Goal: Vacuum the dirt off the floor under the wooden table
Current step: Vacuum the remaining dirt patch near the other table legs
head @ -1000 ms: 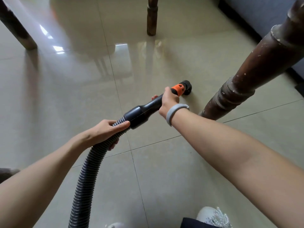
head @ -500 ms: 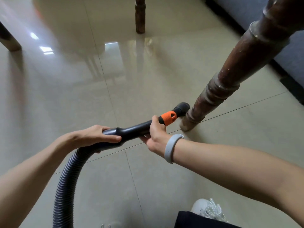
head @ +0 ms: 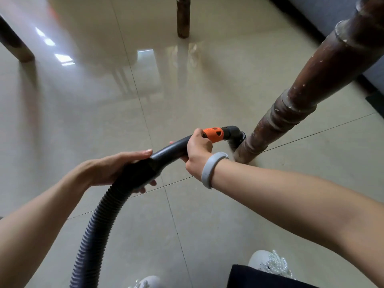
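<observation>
Wooden table leg (head: 295, 104) blocks nozzle (head: 234, 135); both hands' grip wraps vac hose (head: 104, 215).

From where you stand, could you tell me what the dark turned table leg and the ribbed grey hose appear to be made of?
Dark turned table leg: looks like wood under worn brown varnish, with pale chips and lathe-turned rings. Ribbed grey hose: probably flexible plastic, matt, with even corrugations and a smooth bend.

Glossy tile floor (head: 207, 96), scuffed wooden leg (head: 324, 75)
</observation>
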Available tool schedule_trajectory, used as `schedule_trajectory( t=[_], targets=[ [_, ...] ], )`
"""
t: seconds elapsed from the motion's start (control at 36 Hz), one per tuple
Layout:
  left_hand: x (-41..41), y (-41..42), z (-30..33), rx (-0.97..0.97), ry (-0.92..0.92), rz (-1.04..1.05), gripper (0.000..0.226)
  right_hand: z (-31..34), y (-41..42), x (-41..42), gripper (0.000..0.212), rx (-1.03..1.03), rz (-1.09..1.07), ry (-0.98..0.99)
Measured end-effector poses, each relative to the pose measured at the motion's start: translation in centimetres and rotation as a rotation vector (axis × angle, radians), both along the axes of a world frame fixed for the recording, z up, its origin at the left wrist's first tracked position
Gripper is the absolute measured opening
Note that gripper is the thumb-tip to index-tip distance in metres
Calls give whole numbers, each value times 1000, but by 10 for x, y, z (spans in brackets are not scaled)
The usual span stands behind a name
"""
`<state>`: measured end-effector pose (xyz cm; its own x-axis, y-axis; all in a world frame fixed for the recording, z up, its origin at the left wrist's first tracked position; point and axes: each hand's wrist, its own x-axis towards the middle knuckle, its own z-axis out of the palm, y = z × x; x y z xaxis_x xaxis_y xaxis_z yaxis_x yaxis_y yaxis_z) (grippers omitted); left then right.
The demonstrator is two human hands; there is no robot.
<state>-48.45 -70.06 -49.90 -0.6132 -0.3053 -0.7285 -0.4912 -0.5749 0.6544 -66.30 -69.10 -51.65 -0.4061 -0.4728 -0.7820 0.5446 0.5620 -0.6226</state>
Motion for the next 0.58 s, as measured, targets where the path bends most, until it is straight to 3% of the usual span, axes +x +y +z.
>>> schedule_trajectory(
  t=[0.14, 0.28, 0.44, 0.58],
  targets=[
    [-27, 15, 1, -121, -105, -121, 92, -2, 15, 3, 36, 12, 57, -63],
    [-24, 31, -7, -170, -106, 9, 100, 5, 14, 4, 33, -8, 83, -137],
    [-19, 50, -13, -200, -91, -10, 97, 10, 15, -1, 18, 32, -88, -134],
    [-7, 46, -11, -108, -6, -104, 72, 11, 29, 8, 18, -36, -212, -196]
  ],
)
